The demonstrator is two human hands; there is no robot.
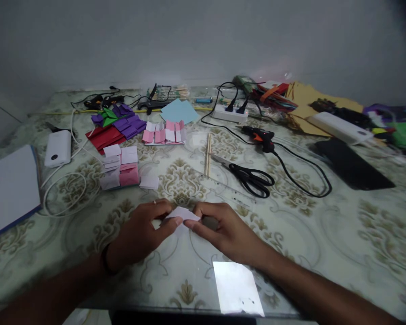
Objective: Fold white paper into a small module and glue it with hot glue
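My left hand [140, 234] and my right hand [223, 230] meet over a small pale folded paper piece [182, 214] lying on the table near the front middle. The fingertips of both hands pinch and press its edges, left hand on its left side, right hand on its right. A ring shows on my left hand and a dark band on the left wrist. Part of the paper is hidden under my fingers.
Black scissors [252, 178], wooden sticks [208, 159] and a glue gun [261, 136] lie behind the hands. Stacks of folded pink and white papers [122, 169], purple and red papers [117, 126], a power bank [58, 148], a power strip [230, 113] and a white notebook [10, 185] surround them.
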